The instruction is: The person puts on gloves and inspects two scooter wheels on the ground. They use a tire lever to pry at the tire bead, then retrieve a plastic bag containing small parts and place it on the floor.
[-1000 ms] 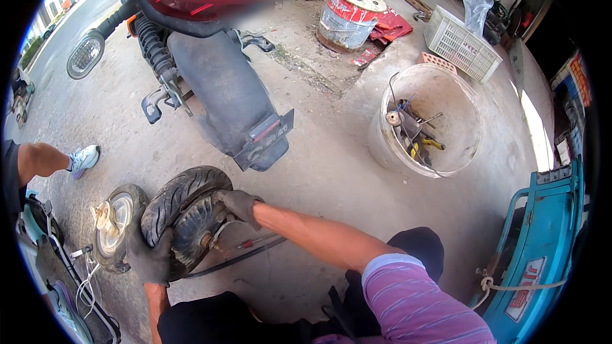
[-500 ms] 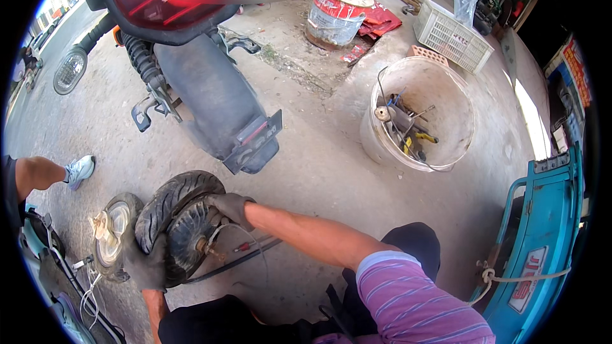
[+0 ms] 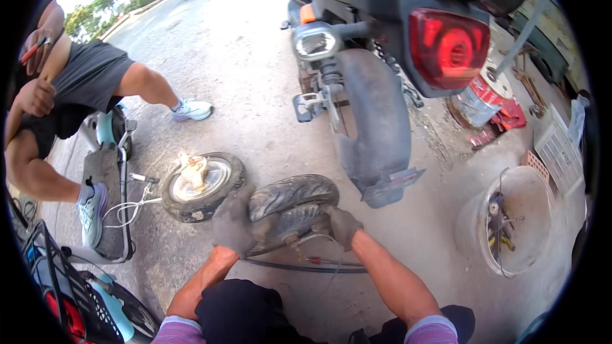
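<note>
One black wheel [image 3: 292, 213] sits tilted at ground level directly before the person, its hub side turned toward them and a brown axle stub [image 3: 292, 240] projecting. Both hands are grey-gloved and engaged: the left hand [image 3: 233, 222] grasps the tyre's left side, and the right hand [image 3: 344, 224] is closed about its right edge; exact finger placement is hidden. Handling assessment: likely heavy for its size, stiff in the tyre and rigid at the hub, not fragile; the grooved tread should give sound purchase, whereas the hub, which appears grimy, may slip. Recommended hold: opposite sides of the tyre, clear of the stub. Count of items: two wheels in all, the second wheel [image 3: 220, 186] lying just beside the left hand with one cream-coloured piece [image 3: 193, 174] on it; one red-ended tool [image 3: 314, 260] and one dark strip [image 3: 350, 271] near the axle; one motorcycle [image 3: 373, 102]; one white bucket [image 3: 468, 229] containing tools, number indeterminable; one paint-smeared drum [image 3: 475, 103]; one co-worker [image 3: 95, 76] at left.
</note>
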The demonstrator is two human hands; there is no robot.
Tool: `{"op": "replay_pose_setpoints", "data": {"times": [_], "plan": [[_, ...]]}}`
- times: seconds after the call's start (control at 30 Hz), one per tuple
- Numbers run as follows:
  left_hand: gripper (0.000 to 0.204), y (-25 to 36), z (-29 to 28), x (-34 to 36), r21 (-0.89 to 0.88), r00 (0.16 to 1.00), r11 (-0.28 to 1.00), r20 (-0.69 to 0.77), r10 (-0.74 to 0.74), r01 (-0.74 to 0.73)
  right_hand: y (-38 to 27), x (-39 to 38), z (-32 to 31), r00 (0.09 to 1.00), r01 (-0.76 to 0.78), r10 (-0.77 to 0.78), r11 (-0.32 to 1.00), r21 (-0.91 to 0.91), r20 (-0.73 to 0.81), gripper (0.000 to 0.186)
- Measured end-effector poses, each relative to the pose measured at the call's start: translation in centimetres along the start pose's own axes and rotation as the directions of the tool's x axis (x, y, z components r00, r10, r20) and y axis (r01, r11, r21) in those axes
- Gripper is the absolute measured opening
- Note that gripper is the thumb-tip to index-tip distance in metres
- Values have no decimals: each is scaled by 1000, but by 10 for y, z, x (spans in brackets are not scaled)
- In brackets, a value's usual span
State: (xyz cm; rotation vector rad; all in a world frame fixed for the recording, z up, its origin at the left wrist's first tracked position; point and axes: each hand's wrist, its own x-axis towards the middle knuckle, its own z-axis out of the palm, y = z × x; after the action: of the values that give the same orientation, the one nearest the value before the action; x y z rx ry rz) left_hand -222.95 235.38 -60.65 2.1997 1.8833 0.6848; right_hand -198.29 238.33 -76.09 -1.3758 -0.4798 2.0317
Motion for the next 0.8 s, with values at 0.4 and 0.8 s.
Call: {"op": "replay_pose_setpoints", "data": {"times": [0.4,0.8], "plan": [[82,-15,-3,-11,51,999,998,20,-33,32,9,5,2,998,49,-50,999,9,40,32],[84,-10,-8,-11,-3,996,998,66,-55,55,13,9,-2,995,95,-96,995,-44,-20,30]]}}
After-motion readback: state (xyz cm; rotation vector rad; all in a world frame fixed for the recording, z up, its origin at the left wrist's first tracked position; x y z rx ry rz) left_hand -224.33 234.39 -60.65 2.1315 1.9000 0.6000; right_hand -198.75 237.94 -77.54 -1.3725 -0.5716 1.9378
